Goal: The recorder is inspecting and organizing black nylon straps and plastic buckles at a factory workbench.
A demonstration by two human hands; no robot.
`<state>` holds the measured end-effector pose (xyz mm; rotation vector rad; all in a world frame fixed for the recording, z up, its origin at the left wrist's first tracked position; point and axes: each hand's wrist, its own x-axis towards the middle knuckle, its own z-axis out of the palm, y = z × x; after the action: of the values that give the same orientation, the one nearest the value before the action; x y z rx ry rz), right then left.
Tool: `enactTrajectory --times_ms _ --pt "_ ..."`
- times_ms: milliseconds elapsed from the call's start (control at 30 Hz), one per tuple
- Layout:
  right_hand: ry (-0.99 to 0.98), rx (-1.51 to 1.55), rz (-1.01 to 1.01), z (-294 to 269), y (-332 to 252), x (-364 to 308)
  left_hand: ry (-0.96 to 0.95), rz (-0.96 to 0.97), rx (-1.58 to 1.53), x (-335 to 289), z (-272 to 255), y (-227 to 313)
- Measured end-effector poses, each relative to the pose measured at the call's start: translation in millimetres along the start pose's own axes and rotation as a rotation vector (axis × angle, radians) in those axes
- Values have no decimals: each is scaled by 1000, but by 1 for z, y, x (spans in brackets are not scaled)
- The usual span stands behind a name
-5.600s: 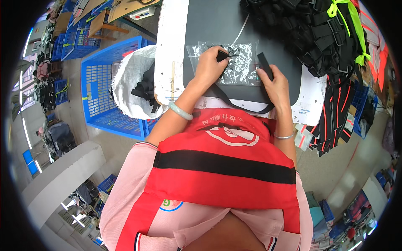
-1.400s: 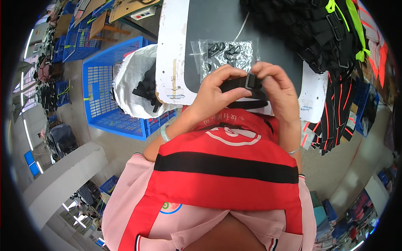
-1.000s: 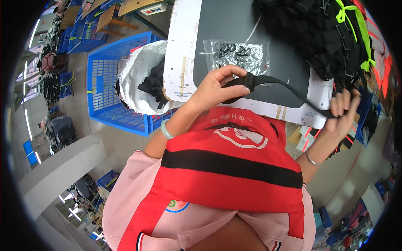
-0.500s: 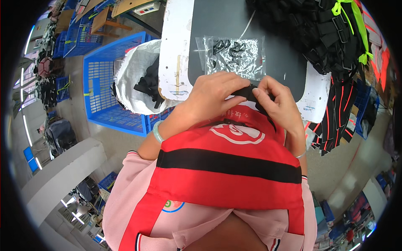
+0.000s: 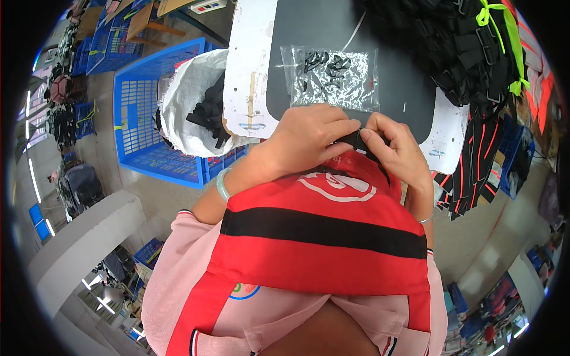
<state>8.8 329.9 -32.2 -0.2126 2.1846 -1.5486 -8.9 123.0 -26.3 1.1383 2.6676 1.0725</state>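
Note:
Between my two hands, at the near edge of the table, is a piece of black webbing strap [image 5: 355,140]. My left hand [image 5: 310,135] pinches it from the left, fingers bent over it. From the other side my right hand [image 5: 393,142] grips it between thumb and forefinger. Much of the strap is hidden by the fingers, and its lower part hangs down in front of my red apron [image 5: 320,261]. Just beyond my fingertips lies a clear plastic bag [image 5: 332,77] with several small black buckles in it.
A heap of black straps with metal buckles [image 5: 463,53] covers the table's far right, tied with a neon yellow ribbon [image 5: 518,59]. Left of the table stand a blue crate [image 5: 133,113] and a white woven sack [image 5: 181,113] holding black strips. Black-and-orange straps [image 5: 475,166] hang at the right.
My fingers have drawn closer together on the strap, and less of it shows. The left hand has shifted slightly right. The view has moved a little.

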Motion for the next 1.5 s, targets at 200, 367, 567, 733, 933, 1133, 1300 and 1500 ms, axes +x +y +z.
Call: enactTrajectory --times_ms 200,367,567,733,933,1133,1300,1500 --pt "399 171 -148 32 9 13 110 -12 -180 7 8 0" --pt "358 410 -157 43 18 28 271 -435 -708 -8 35 4" --pt "378 197 -204 47 0 32 165 -760 -1211 -12 20 2" --pt "373 -132 -489 38 6 31 520 -692 -1362 -27 -19 -13" --pt "158 -13 -271 14 53 33 928 -122 -1593 -82 -158 -43" --pt "772 934 -44 -34 75 109 1072 -91 -1254 -128 -209 -36" --pt "764 1131 137 -58 90 142 1067 -708 -338 -144 -157 -104" --pt "651 755 80 -34 71 118 604 -655 262 -121 -75 -132"
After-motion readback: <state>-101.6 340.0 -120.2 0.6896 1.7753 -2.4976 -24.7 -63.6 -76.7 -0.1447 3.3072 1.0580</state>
